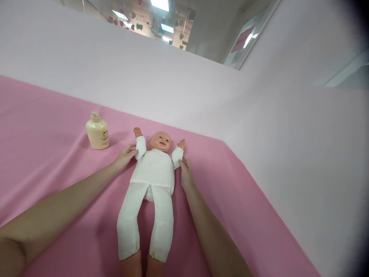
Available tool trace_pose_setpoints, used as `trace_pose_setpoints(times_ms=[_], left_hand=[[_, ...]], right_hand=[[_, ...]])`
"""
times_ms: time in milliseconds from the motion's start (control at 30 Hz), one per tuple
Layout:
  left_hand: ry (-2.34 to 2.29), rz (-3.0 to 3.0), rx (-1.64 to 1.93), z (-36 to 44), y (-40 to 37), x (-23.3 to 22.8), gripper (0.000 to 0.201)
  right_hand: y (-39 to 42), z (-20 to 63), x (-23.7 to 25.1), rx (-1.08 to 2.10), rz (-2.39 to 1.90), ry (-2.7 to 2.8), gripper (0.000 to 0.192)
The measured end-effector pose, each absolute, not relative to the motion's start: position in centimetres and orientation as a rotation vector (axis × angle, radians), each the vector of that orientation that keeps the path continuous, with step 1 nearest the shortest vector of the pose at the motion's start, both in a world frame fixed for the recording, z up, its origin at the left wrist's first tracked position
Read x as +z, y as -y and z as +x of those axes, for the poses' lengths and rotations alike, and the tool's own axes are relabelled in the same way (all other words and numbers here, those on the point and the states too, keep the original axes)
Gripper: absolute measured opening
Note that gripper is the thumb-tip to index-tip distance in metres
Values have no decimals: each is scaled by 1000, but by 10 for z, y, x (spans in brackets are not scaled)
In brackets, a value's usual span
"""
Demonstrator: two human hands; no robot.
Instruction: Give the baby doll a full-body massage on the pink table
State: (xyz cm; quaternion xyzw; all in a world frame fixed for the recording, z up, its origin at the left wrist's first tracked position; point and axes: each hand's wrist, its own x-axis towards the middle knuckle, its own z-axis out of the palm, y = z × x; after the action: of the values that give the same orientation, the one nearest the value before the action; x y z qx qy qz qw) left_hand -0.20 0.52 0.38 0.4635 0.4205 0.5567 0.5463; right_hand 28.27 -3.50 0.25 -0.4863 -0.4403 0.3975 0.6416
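Observation:
A baby doll [154, 167] with a white cloth body lies on its back on the pink cloth [219, 188], its head toward the wall and both arms raised. My left hand [127, 154] grips the doll's arm on the left side, fingers and thumb around the white upper part. On the other side, my right hand [186, 171] pinches the doll's other arm near the elbow. The doll's lower legs run out of the bottom of the view.
A cream pump bottle [98, 132] stands on the cloth to the left of my left hand. White walls [178, 96] rise behind and to the right of the pink surface. A window [173, 27] above shows ceiling lights and hanging coloured shapes.

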Motion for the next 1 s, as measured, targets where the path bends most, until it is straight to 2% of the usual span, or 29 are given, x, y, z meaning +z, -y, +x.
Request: trace_pose_setpoints(times_ms=[167, 367, 600, 1000], left_hand=[[-1007, 1149, 1294, -3, -6, 3, 48], [-1091, 1222, 1384, -3, -5, 2, 42], [-1121, 1415, 1377, -7, -2, 1, 34], [-1151, 1450, 1300, -8, -4, -5, 37]], right_hand=[[36, 282, 4, 929, -1086, 1021, 38], [36, 282, 5, 859, -1075, 1103, 57], [36, 285, 4, 793, -1250, 1188, 54], [31, 287, -2, 811, -1227, 1226, 55]])
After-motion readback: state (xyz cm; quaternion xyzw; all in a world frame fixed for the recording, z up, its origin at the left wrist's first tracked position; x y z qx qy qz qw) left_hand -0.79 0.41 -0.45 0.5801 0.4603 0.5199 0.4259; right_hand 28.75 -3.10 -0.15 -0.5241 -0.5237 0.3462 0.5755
